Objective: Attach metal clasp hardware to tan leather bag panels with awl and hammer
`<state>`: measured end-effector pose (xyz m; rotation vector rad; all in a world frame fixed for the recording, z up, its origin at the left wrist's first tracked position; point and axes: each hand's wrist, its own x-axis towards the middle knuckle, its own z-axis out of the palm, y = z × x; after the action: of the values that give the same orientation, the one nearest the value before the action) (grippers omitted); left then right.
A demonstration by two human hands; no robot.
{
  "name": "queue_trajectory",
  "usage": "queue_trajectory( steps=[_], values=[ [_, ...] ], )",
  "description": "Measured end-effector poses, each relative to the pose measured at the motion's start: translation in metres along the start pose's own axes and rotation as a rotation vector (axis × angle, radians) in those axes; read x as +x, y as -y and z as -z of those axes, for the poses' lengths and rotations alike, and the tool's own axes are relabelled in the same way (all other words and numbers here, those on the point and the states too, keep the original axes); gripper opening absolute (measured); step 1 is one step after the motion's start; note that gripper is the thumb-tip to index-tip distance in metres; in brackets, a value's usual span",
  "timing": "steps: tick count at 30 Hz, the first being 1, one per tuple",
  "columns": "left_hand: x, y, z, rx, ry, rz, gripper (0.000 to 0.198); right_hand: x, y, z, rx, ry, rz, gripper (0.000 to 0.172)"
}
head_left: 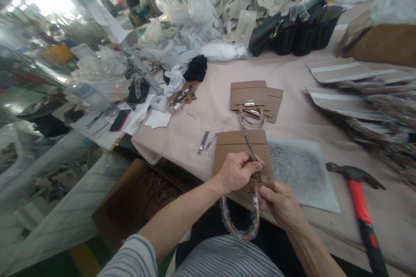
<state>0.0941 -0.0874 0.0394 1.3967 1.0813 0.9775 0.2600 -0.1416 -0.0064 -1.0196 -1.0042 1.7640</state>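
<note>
A brown leather bag panel (232, 147) lies at the table's near edge, its plastic-wrapped handle (240, 225) hanging off towards me. My left hand (237, 171) is closed round a thin metal tool (249, 147) whose tip meets the handle tab on the panel. My right hand (281, 203) pinches the panel's near edge by that tab, thumb on top.
A stack of finished brown panels (256, 97) lies farther back. A grey speckled slab (299, 169) is right of my hands, with a red-handled hammer (360, 205) beyond it. Small metal tools (205, 140) lie to the left. Black bags (292, 30) and plastic wrap crowd the far side.
</note>
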Motion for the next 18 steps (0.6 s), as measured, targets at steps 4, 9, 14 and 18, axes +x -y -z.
queue_trajectory(
  steps=[4,9,14,18],
  values=[
    [0.002,0.006,0.001,0.067,-0.004,-0.075,0.015,0.004,-0.003,-0.002,0.017,-0.053,-0.039,0.042],
    [0.011,0.017,0.002,0.118,-0.01,-0.113,0.012,0.012,0.002,-0.005,0.022,-0.103,-0.091,0.043],
    [0.017,0.035,-0.001,0.181,-0.006,-0.099,0.011,0.018,0.008,-0.009,0.002,-0.153,-0.219,0.046],
    [0.015,0.049,-0.004,0.274,0.007,-0.123,0.008,0.01,0.009,-0.01,-0.011,-0.246,-0.341,0.038]
  ],
)
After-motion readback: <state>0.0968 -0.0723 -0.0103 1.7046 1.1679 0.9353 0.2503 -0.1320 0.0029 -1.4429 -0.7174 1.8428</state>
